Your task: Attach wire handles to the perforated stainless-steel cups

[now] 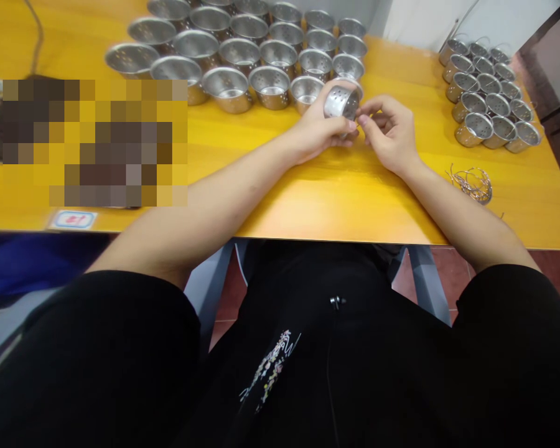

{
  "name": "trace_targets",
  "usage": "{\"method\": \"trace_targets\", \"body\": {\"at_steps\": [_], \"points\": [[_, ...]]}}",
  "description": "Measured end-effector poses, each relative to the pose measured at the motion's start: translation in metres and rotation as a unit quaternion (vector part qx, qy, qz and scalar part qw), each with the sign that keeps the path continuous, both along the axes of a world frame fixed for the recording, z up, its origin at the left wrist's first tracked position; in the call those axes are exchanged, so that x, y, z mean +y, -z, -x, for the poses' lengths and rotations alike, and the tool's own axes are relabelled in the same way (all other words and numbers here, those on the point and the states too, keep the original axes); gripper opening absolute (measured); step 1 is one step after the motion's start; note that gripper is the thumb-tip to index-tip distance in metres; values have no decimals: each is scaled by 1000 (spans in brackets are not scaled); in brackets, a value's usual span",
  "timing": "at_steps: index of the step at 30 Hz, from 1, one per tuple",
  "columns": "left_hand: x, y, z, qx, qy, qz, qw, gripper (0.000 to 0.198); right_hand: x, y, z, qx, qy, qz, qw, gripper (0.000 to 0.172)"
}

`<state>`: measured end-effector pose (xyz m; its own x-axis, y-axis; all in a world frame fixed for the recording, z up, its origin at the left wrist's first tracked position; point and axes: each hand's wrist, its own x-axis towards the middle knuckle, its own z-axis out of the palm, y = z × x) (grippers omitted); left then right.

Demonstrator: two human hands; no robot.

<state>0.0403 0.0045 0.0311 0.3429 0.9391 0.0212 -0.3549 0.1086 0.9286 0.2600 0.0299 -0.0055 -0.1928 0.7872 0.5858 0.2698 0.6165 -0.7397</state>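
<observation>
My left hand is wrapped round a small perforated metal cup, tilted so its holed surface shows. Close against the cup's right side, my right hand is closed in a pinch. Something thin may be between thumb and forefinger, too small to make out. Just behind the held cup stand rows of similar perforated cups, upright with their mouths up.
At the right stands a block of cups with thin wire handles. A pile of bent wires lies nearer me. A label is on the yellow table's front edge. A blurred-out patch covers the left.
</observation>
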Motion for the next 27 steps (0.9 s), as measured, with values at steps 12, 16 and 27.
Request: {"method": "trace_targets", "body": {"at_steps": [12, 16, 27], "points": [[8, 12, 4, -3, 8, -27, 1000, 65, -9, -5, -1, -64, -13, 7, 998, 84], [12, 17, 5, -29, 27, -55, 998, 62, -19, -12, -2, -103, -22, 15, 994, 77], [6, 11, 3, -43, 26, -53, 997, 62, -18, -9, -3, -107, -22, 15, 994, 74]]}}
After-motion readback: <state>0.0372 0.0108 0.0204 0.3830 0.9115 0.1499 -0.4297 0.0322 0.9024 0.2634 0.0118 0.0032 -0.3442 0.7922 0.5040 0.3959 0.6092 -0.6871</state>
